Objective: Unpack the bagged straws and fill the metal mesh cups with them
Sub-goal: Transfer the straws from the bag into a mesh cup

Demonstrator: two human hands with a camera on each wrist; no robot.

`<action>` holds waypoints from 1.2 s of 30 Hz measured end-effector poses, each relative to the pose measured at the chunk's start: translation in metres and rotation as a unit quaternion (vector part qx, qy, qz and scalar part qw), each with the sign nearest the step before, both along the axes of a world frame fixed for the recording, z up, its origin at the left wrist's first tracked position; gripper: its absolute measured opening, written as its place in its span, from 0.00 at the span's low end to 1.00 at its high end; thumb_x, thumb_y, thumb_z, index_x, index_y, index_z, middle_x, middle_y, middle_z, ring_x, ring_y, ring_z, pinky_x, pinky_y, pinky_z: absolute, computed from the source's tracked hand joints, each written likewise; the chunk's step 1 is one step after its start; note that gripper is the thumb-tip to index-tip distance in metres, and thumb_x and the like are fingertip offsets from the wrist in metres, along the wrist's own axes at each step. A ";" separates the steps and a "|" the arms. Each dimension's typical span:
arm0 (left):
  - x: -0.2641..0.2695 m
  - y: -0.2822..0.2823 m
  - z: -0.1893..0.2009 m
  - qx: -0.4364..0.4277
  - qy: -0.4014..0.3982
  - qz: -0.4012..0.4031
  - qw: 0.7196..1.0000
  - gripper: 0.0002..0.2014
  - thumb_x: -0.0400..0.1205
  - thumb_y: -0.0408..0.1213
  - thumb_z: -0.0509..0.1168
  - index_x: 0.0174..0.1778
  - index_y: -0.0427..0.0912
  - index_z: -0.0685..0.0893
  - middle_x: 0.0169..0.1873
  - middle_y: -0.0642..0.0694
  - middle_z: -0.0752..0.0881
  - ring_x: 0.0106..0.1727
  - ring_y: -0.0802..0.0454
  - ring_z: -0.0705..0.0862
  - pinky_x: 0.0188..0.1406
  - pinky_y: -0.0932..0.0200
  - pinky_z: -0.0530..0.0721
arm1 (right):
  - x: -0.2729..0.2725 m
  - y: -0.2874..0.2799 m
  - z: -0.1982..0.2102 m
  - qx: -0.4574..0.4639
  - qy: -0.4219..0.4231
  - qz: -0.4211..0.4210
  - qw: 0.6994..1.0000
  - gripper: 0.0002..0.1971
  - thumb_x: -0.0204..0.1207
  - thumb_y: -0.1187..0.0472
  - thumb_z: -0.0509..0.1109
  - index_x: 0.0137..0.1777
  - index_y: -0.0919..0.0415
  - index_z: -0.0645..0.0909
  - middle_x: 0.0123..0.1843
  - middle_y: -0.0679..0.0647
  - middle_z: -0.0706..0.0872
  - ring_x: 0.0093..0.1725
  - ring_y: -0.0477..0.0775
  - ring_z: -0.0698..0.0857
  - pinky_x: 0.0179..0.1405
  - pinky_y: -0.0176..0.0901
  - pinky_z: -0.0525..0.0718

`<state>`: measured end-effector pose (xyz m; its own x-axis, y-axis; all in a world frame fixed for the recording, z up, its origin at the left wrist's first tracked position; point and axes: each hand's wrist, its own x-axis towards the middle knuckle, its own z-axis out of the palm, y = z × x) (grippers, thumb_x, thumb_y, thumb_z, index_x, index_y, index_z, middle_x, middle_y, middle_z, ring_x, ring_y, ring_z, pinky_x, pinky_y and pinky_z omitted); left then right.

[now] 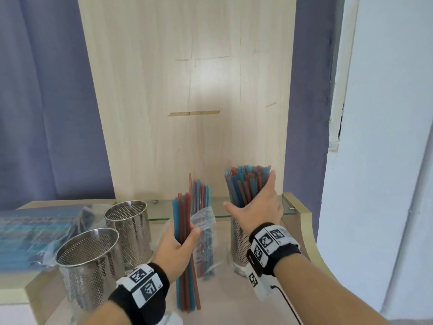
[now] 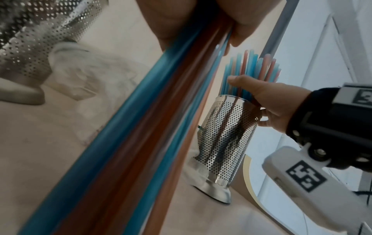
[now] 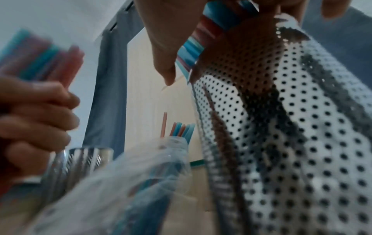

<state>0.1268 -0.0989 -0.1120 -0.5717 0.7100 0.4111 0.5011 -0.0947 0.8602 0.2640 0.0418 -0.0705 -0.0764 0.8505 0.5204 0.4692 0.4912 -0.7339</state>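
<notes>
Leftmost, bagged straws: sealed clear packs (image 1: 30, 233) lie flat at the table's left edge; blue and red show through the plastic
Near empty cup: a perforated metal cup (image 1: 87, 263) stands upright at the table's (image 1: 302, 233) front left; nothing inside it
Far empty cup: a second mesh cup (image 1: 128, 228) stands upright just behind and right of the first; also holding nothing
Left hand: the left hand (image 1: 177, 248) has its fingers curled round a loose bundle of straws (image 1: 185, 233), gripping it near the middle; the bundle is upright, slightly tilted
Opened bag: a torn clear bag (image 1: 205, 219) stands just right of that bundle, touching the left fingers; a few straws stick up out of its mouth
Filled cup: a third mesh cup (image 2: 225, 127) stands upright at the right; packed with blue and red straws (image 1: 246, 181) that fan out above the rim
Right hand: the right hand (image 1: 257, 207) is spread wide, thumb out to the left and fingers straight against the fanned straws just above the rim
</notes>
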 end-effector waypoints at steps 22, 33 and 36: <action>-0.002 0.004 0.022 -0.035 0.054 -0.038 0.997 0.08 0.83 0.44 0.68 0.45 0.44 0.80 0.31 0.45 0.82 0.30 0.57 0.81 0.36 0.65 0.83 | 0.025 0.056 -0.020 -0.121 0.080 0.167 0.975 0.22 0.72 0.54 0.79 0.63 0.55 0.77 0.52 0.48 0.85 0.51 0.49 0.85 0.43 0.33 0.79; 0.047 0.058 0.149 0.230 -0.026 -0.092 0.968 0.07 0.86 0.40 0.64 0.45 0.41 0.78 0.28 0.48 0.83 0.31 0.56 0.82 0.35 0.65 0.84 | 0.030 0.056 -0.029 -0.171 0.144 0.226 0.948 0.18 0.74 0.54 0.78 0.61 0.56 0.81 0.52 0.49 0.88 0.50 0.46 0.87 0.42 0.33 0.80; 0.055 0.084 0.148 0.245 -0.037 -0.085 0.965 0.08 0.86 0.39 0.64 0.45 0.37 0.77 0.28 0.47 0.81 0.28 0.59 0.81 0.32 0.68 0.82 | 0.037 0.055 -0.036 -0.178 0.139 0.252 0.941 0.18 0.75 0.56 0.77 0.63 0.56 0.79 0.58 0.56 0.87 0.54 0.52 0.86 0.48 0.37 0.81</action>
<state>0.1816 -0.0154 0.0356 -0.5049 0.5266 0.6839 0.3821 -0.5741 0.7241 0.3012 0.0972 -0.1061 -0.4202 0.8666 0.2691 0.0086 0.3003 -0.9538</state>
